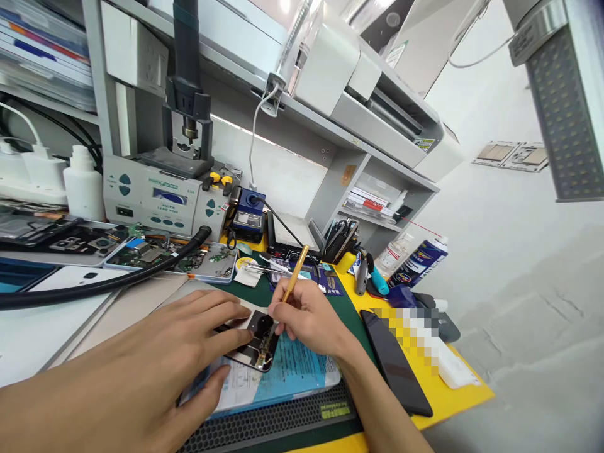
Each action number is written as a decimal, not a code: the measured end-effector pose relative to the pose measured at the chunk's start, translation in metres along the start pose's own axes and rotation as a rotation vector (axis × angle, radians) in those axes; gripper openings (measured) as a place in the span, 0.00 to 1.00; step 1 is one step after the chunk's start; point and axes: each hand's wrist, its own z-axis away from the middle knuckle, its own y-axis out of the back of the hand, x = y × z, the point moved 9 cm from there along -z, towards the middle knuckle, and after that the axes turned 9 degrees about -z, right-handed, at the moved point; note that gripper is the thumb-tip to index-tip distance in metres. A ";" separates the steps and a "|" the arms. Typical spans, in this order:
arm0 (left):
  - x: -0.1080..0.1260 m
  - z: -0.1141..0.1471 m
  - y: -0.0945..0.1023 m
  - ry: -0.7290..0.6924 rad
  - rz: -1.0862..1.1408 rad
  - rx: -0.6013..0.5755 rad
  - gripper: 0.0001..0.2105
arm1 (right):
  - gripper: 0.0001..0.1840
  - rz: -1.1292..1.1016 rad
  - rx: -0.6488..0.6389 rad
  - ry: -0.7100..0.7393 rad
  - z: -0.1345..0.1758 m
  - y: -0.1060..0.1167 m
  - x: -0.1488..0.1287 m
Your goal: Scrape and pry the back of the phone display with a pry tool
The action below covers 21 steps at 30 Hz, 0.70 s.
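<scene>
My right hand (306,318) grips a slim gold pen-shaped tool (296,274), held slanted like a pencil. Its working end points down at the lower edge of an opened phone part (255,343), a thin dark-and-silver panel with a small exposed circuit strip; I cannot make out the exact tip. With fingers stretched out, my left hand (189,340) lies over the panel's left side, fingertips resting on it. Beneath the panel is a blue-and-white printed pad (292,377), on top of a black honeycomb-patterned strip (278,418).
A dark phone (396,365) lies right of my forearm. A black hose (141,277) crosses from the left, in front of trays of circuit boards (174,255). Behind stands a grey rework station (165,195). Tweezers (259,267), a spray can (422,261) and a bottle (394,251) are farther back.
</scene>
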 end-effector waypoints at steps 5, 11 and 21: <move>0.002 0.000 0.000 -0.027 -0.038 0.006 0.17 | 0.13 0.005 0.009 -0.010 0.000 -0.001 -0.002; 0.000 0.001 -0.002 -0.008 -0.019 -0.005 0.16 | 0.13 0.009 0.009 -0.023 0.001 0.000 -0.001; 0.000 0.003 -0.004 -0.008 -0.030 -0.021 0.17 | 0.13 0.018 0.016 -0.036 0.002 0.000 -0.004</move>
